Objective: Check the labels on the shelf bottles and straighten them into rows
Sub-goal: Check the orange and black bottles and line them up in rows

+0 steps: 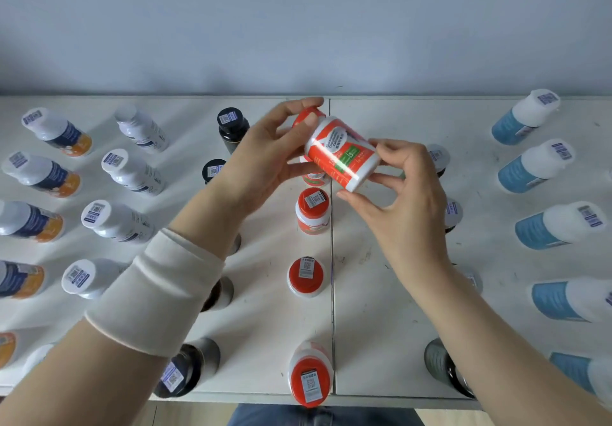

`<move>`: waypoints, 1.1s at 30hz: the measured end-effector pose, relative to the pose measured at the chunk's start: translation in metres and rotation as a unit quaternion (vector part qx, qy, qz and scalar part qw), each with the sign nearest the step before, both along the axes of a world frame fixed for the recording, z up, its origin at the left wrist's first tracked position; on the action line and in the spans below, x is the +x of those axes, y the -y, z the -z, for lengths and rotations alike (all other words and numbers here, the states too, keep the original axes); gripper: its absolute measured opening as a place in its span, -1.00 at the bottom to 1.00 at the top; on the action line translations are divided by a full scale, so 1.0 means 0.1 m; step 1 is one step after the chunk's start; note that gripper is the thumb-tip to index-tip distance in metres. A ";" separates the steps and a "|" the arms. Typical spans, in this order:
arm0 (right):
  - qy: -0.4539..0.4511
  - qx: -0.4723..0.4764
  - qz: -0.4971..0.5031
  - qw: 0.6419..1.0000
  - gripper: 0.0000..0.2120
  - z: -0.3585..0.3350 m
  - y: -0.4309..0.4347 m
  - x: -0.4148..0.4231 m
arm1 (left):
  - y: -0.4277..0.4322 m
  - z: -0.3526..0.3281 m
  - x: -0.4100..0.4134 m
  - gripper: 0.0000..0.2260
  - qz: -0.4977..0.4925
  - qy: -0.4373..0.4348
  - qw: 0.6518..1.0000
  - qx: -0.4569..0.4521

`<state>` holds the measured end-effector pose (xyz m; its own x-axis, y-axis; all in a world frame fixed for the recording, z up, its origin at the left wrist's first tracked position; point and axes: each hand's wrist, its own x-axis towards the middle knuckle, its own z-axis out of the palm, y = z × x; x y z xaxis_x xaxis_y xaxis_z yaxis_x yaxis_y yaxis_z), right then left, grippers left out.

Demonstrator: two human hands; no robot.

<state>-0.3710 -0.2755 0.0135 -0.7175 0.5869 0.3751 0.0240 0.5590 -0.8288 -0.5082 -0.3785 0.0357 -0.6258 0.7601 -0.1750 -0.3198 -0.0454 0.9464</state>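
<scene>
An orange and white bottle point(341, 154) with an orange cap is held tilted above the white shelf top point(381, 293), its label facing up. My left hand point(265, 154) grips its cap end. My right hand point(400, 187) pinches its base end. Below it stands a column of orange-capped bottles point(313, 210), each with a barcode sticker on the cap. Columns of dark bottles point(231, 124) stand on either side, partly hidden by my arms.
Left of the middle stand columns of white bottles point(132, 170) and blue-and-orange bottles point(56, 131). Blue bottles with white caps point(530, 167) line the right side. A seam point(332, 260) splits the shelf top. A grey wall rises behind.
</scene>
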 end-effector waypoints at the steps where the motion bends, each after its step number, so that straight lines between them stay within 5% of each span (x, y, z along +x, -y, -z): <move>1: 0.008 -0.002 0.004 1.000 -0.45 0.01 -0.01 -0.01 | -0.02 -0.02 -0.03 -0.78 -0.001 -0.018 1.000 -0.005; 7: 0.097 0.009 -0.016 0.995 -0.51 -0.11 -0.29 -0.15 | -0.15 -0.16 -0.33 -0.79 0.029 -0.199 0.979 -0.045; 13: 0.241 0.145 -0.060 0.958 -0.58 -0.20 -0.62 -0.49 | -0.42 -0.24 -0.74 -0.75 0.073 -0.434 0.889 -0.124; 22: 0.360 0.188 -0.092 0.909 -0.56 -0.06 -0.75 -0.78 | -0.72 0.33 -1.04 -0.69 0.130 -0.518 0.806 -0.254; 33: 0.382 0.197 -0.091 0.899 -0.56 -0.05 -0.73 -0.80 | -0.72 0.42 -0.98 -0.64 0.156 -0.517 0.786 -0.300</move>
<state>-0.4514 -0.2023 0.0182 -0.9245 0.3639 -0.1137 0.3802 0.8575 -0.3467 -0.6066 -0.3068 -0.0065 -0.4692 0.8794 -0.0804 0.7276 0.4366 0.5291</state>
